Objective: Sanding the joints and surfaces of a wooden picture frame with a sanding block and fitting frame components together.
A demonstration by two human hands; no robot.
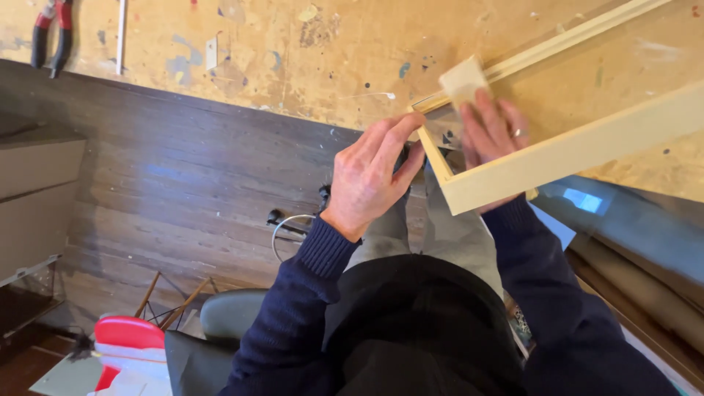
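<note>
My left hand [370,180] pinches the near corner of the wooden frame [572,150] at centre right, its long side running toward the upper right, while my right hand [493,128] fingers press a small block [462,79] inside that corner.

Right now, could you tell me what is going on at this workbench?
A person in a dark blue sweater is working at the corner of a pale wooden frame that lies on a paint-stained workbench and juts over its edge. The left hand steadies the frame's corner from outside. The right hand, with a ring on one finger, reaches inside the frame and presses a small pale block against the corner. Red-handled pliers lie at the far end of the bench.
</note>
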